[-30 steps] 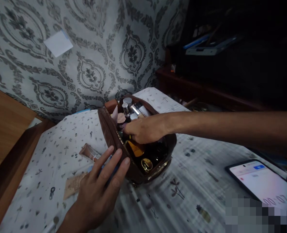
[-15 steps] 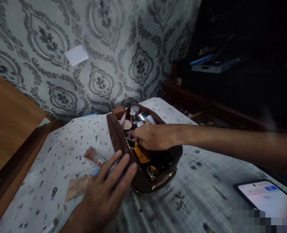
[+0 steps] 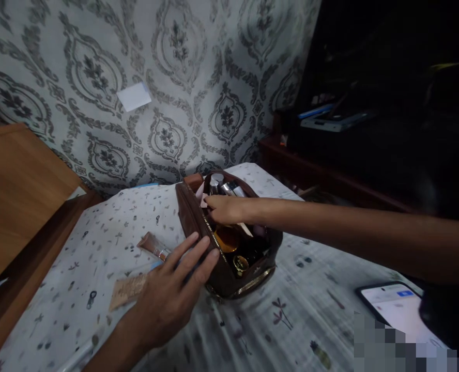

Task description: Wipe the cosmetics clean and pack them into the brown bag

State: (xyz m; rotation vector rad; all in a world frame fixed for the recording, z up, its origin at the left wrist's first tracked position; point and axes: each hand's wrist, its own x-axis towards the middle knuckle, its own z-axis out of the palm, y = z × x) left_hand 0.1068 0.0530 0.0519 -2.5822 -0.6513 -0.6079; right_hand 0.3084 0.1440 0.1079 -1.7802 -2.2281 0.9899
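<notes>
A brown toiletry bag (image 3: 190, 217) with gold zip teeth stands unzipped on the patterned sheet. Inside are silver-capped bottles (image 3: 217, 182), an amber container (image 3: 226, 239) and a round gold cap (image 3: 240, 264). My right hand (image 3: 229, 209) reaches into the bag, fingertips down by a pale pink item (image 3: 203, 200); most of its fingers are hidden, so any grip cannot be made out. With fingers outstretched, my left hand (image 3: 175, 289) rests against the bag's near left side. Just beyond it lie a brownish tube (image 3: 152, 245) and a beige tube (image 3: 126, 291), partly covered by that hand.
A phone (image 3: 392, 305) with a lit screen lies at the lower right. The wooden panel (image 3: 24, 191) rises along the left edge, and a patterned wall (image 3: 167, 88) stands behind the bed. Dark furniture (image 3: 369, 165) holds a blue-and-grey object (image 3: 330, 120).
My right hand has shifted slightly left and deeper toward the bag's far end. A pale flat edge now shows beneath it. My left hand stays at the bag's side.
</notes>
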